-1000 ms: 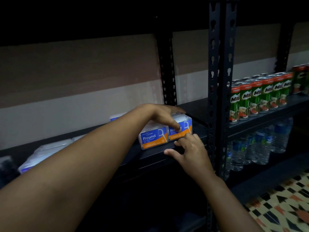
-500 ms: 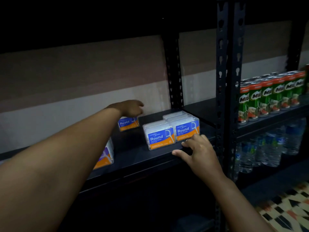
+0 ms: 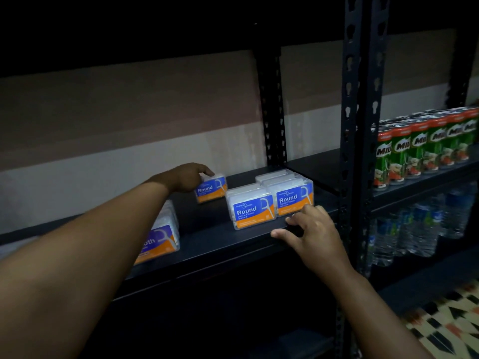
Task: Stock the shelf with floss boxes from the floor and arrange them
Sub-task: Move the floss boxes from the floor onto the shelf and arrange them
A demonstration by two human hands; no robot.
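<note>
**Floss boxes lined up on a dim store shelf**

A person's left hand [image 3: 185, 177] curls over the top of a lone floss box [image 3: 211, 187] at about 11 o'clock on the black shelf [image 3: 212, 244], fingers draped on its lid and thumb hidden, so a full grip cannot be confirmed. The right hand [image 3: 311, 234] rests at the shelf's front lip near 5 o'clock, fingers loosely bent and touching the foot of the right-hand box in a paired row of boxes [image 3: 269, 200]; it holds nothing. Another box [image 3: 160, 237] stands at 8 o'clock, half hidden by the forearm. The clear plastic cases look light, rigid and smooth, likely to slide easily; pinching the narrow side walls seems the surest hold. Milo cans [image 3: 425, 149] fill the neighbouring bay.
</note>
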